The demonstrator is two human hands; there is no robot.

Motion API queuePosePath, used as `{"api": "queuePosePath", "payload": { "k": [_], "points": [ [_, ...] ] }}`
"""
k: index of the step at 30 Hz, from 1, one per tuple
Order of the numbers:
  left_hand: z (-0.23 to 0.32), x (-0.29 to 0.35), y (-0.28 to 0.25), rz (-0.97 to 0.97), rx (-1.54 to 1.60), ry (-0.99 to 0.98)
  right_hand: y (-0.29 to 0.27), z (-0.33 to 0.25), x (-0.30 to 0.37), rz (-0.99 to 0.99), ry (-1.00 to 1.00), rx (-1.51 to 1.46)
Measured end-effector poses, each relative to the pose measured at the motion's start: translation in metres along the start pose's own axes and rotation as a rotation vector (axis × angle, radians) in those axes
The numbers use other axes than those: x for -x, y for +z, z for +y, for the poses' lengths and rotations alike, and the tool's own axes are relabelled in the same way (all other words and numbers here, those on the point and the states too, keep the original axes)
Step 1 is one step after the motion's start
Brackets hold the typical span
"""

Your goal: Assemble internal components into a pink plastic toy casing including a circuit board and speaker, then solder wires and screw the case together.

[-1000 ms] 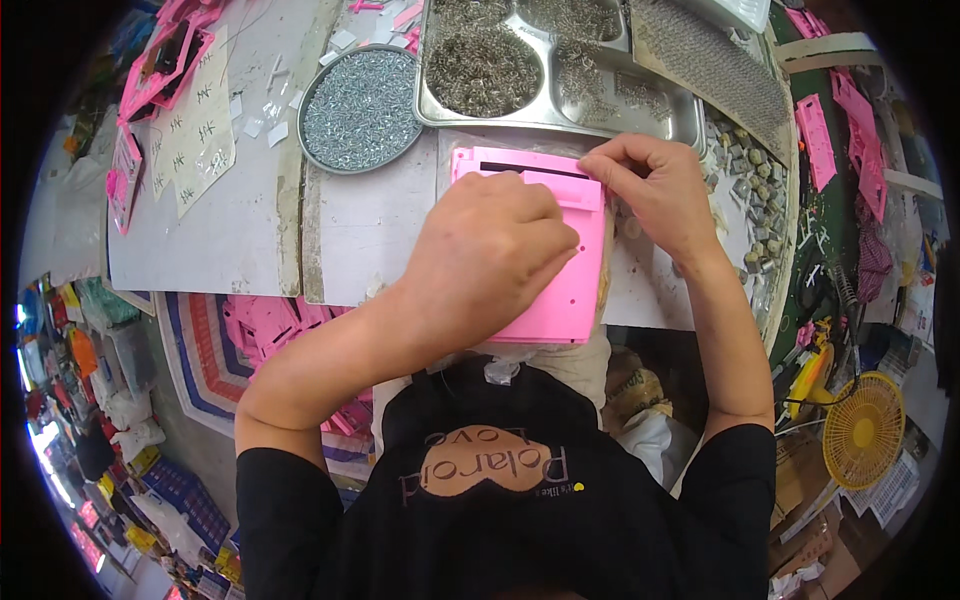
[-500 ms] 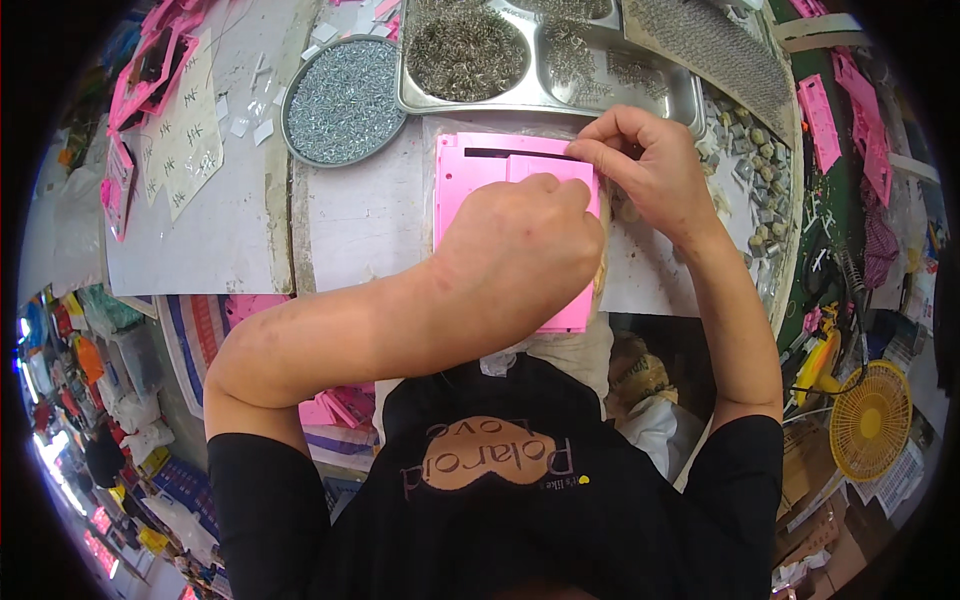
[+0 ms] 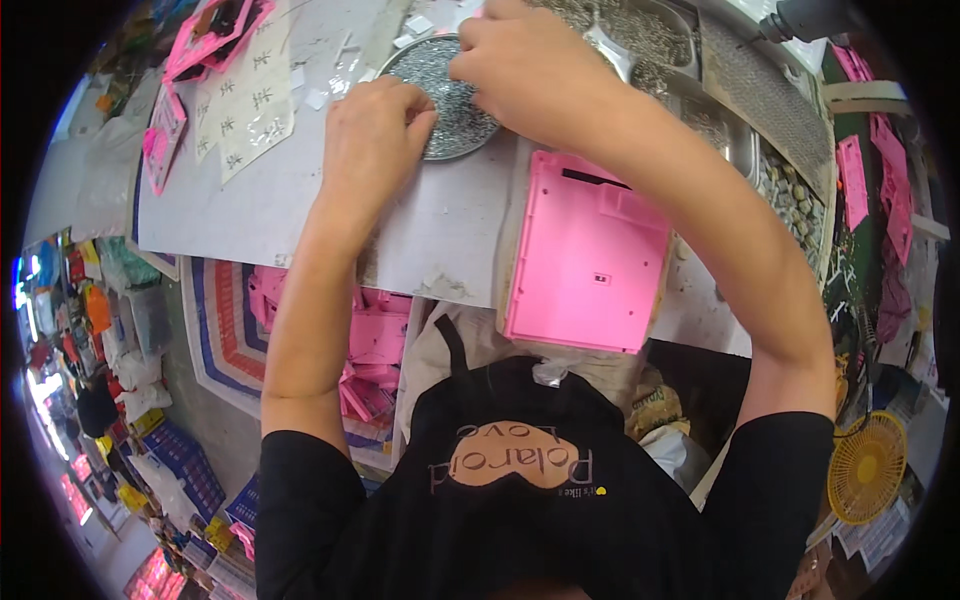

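Note:
A round dish (image 3: 462,150) full of small silvery screw-like metal pieces (image 3: 445,80) lies ahead of me. My left hand (image 3: 372,130) is at its left rim, fingers bent in against the thumb; whatever they hold is hidden. Over the dish's right side reaches my right hand (image 3: 525,65), its fingers curled down toward the metal pieces and closed; I cannot make out what is in them. Below my right forearm a flat pink plastic panel (image 3: 580,260) with a dark slot near its far edge rests at the table's front edge. Neither hand touches it.
Metal trays with wire springs (image 3: 650,40) stand at the far right, partly behind my right arm. Small metal blocks (image 3: 790,195) lie beyond that arm. Pink frames (image 3: 215,40) and a marked sheet (image 3: 250,100) lie left. A striped bag (image 3: 235,320) with pink parts sits below the table.
Both hands have left the pink panel and moved left and away from me to the dish. The panel now shows uncovered. The whole view has shifted, putting things farther right.

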State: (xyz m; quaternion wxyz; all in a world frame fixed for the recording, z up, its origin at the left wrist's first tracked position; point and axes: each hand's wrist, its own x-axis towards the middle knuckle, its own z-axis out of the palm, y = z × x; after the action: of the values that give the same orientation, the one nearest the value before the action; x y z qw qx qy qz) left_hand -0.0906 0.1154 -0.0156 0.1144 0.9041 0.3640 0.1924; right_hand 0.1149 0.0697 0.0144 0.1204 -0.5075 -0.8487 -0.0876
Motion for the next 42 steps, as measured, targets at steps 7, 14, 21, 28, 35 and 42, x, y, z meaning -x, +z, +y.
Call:
{"api": "queuePosePath", "payload": {
  "k": [7,14,21,28,35,42],
  "points": [
    [-0.018,0.006,0.003,0.112,0.009,-0.029,0.04,-0.006,-0.048,-0.133,0.118,-0.077],
    [-0.018,-0.007,0.017,0.139,-0.079,-0.03,0.019,-0.005,-0.033,-0.006,0.121,0.022],
    [-0.01,0.0,-0.018,-0.032,0.105,-0.126,-0.084,-0.04,0.125,0.145,0.335,-0.426],
    [0.052,0.038,-0.033,-0.113,0.457,-0.02,-0.059,-0.109,0.221,0.336,0.609,-0.584],
    [0.089,0.064,-0.039,-0.09,0.506,0.174,-0.07,-0.11,0.212,0.224,0.57,-0.483],
    [0.078,0.077,-0.04,-0.083,0.492,0.185,-0.081,-0.085,0.2,-0.072,0.483,-0.594]
  ]
}}
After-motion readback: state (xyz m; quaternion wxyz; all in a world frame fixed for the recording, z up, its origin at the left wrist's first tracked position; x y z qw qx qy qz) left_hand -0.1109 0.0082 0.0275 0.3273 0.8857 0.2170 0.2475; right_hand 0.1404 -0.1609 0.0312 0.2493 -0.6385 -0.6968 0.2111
